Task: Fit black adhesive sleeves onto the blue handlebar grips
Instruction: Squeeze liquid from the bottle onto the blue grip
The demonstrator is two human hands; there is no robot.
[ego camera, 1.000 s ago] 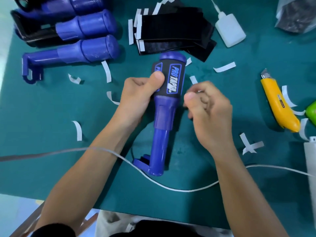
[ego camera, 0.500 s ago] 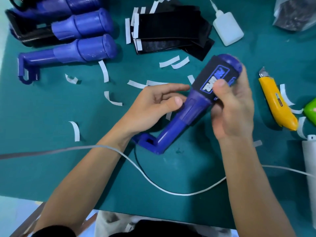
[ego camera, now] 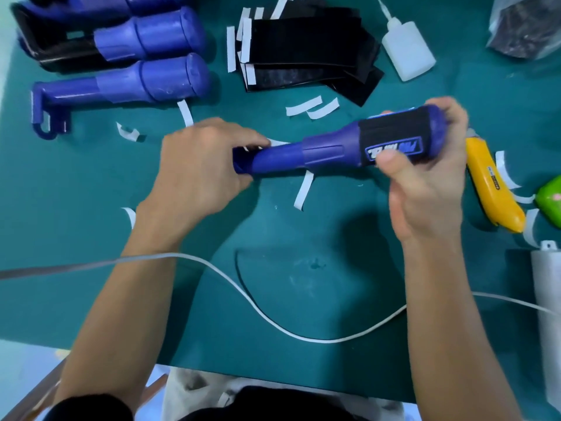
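Green cutting mat (ego camera: 303, 268), mid-bench: we hold one blue grip (ego camera: 303, 151) level just above it, left hand (ego camera: 200, 168) curled round the narrow stem to steady it, right hand (ego camera: 425, 189) wrapped about the fat end, thumb pressing the black sleeve (ego camera: 391, 138) flat (to seat the adhesive, we judge). Two bare grips (ego camera: 145, 83) and spare sleeves (ego camera: 303, 56) wait beyond; peeled backing strips (ego camera: 303, 189), a yellow knife (ego camera: 491, 186) and a white cable (ego camera: 243, 287) crowd the working space.

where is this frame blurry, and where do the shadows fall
Head view: the left hand on the blue grip is motion-smeared, the right hand sharper; soft shadows lie on the green mat beneath hands and forearms.
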